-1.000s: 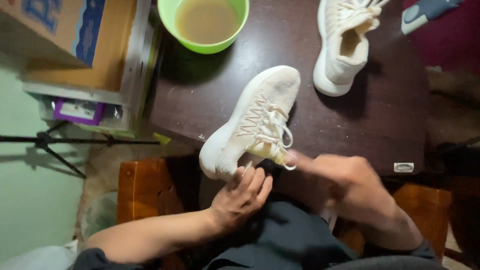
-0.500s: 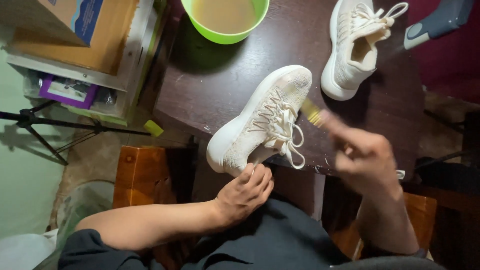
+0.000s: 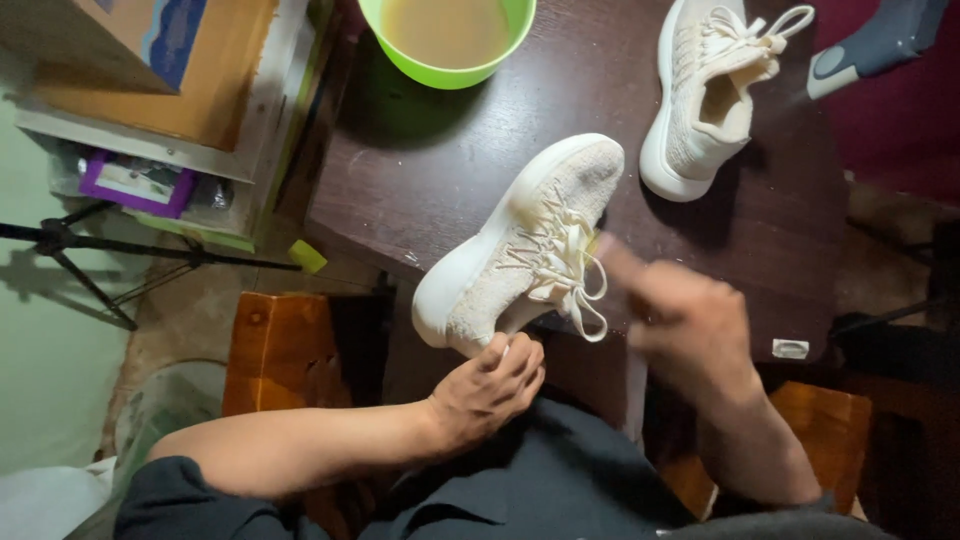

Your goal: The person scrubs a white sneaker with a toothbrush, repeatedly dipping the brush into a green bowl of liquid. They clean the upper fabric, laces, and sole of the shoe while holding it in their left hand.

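Observation:
A cream knit sneaker (image 3: 520,250) lies at an angle on the dark wooden table (image 3: 430,170), with its heel over the near edge. My left hand (image 3: 490,385) grips that heel from below. My right hand (image 3: 690,325) is blurred by motion just right of the laces. It is closed on a small yellow brush (image 3: 597,243), whose tip touches the sneaker's side by the laces. The matching second sneaker (image 3: 710,90) lies apart at the table's far right, opening up and laces loose.
A green bowl (image 3: 450,78) of murky brownish water stands at the table's far edge. A cardboard box (image 3: 200,90) on a shelf and a black tripod (image 3: 100,260) are at the left. A wooden seat (image 3: 280,350) is under me, and a grey-blue object (image 3: 870,45) lies top right.
My right hand has moved with the brush from the heel side up along the laces and slightly back. My left hand stays on the heel. The view has shifted a little.

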